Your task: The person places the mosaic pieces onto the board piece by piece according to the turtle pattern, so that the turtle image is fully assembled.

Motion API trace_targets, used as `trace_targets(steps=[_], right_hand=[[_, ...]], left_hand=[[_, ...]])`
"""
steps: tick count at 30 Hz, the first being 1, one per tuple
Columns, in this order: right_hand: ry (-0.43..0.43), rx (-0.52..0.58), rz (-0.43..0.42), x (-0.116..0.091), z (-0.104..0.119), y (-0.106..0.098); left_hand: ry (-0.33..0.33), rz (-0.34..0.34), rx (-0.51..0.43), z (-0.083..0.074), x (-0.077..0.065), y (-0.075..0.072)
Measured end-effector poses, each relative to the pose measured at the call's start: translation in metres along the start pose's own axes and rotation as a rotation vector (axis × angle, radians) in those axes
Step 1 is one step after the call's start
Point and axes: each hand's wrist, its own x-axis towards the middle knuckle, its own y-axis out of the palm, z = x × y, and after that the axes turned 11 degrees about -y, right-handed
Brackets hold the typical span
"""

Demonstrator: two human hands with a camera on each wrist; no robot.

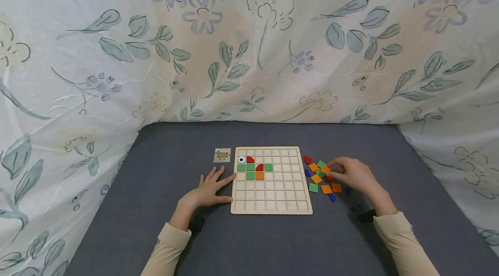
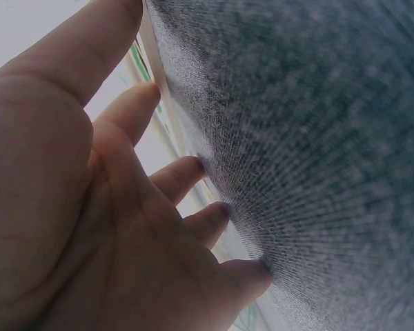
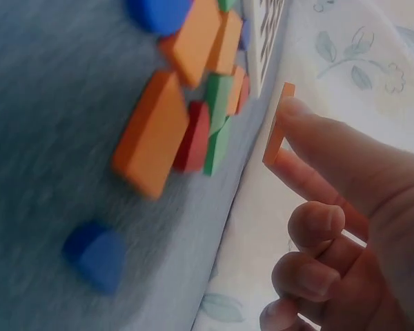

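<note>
A wooden grid board (image 1: pixel 273 212) lies flat on the grey table. Several green squares, two red rounded pieces, an orange square (image 1: pixel 259 175) and an eye tile (image 1: pixel 241 160) sit in its upper-left cells. My left hand (image 1: pixel 206 191) spreads its fingers on the cloth, thumb and index finger touching the board's left edge. Between thumb and index finger, my right hand (image 1: pixel 356 176) pinches an orange square tile (image 3: pixel 276 134), held above the loose pieces right of the board. Its other fingers are curled in the right wrist view.
Loose orange, green, red and blue pieces lie right of the board, among them a green square (image 1: pixel 313 187) and a blue piece (image 3: pixel 96 255). A small picture card (image 1: pixel 222 155) lies by the board's upper-left corner. Floral cloth (image 1: pixel 249 50) hangs behind the table.
</note>
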Motion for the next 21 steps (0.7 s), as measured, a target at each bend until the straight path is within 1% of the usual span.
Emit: trace_targets(steps=[12, 21], right_hand=[[-0.072, 0.033, -0.014, 0.023, 0.022, 0.014], [-0.113, 0.056, 0.009, 0.036, 0.044, 0.024]], left_hand=[[-0.011, 0.000, 0.000, 0.000, 0.000, -0.001], [-0.014, 0.005, 0.004, -0.002, 0.000, -0.001]])
